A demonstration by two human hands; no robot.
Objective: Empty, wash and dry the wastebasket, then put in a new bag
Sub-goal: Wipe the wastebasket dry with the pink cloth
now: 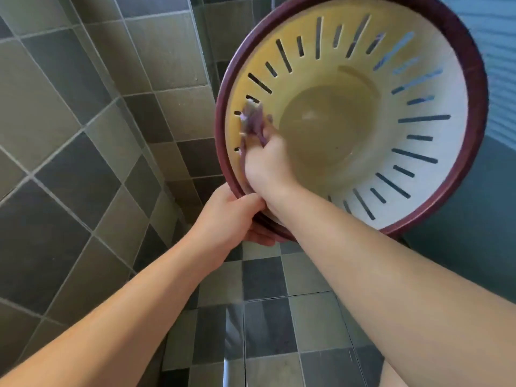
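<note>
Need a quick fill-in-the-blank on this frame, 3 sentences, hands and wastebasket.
1. The left hand grips the wastebasket by its dark red ____.
2. The right hand holds a purple ____ against the inner wall.
3. The wall of the wastebasket is pierced by narrow ____ set around the base.

Missing words: rim; cloth; slots

A tiled wall (pixel 83 135) in mixed grey and beige squares is seen on the left, with pale grout lines between the tiles. A tiled floor (pixel 268 317) of the same colours is spread across the near middle, its surface glossy with reflected light. On the far right, a blue-grey ribbed surface (pixel 499 65) is partly shown.
</note>
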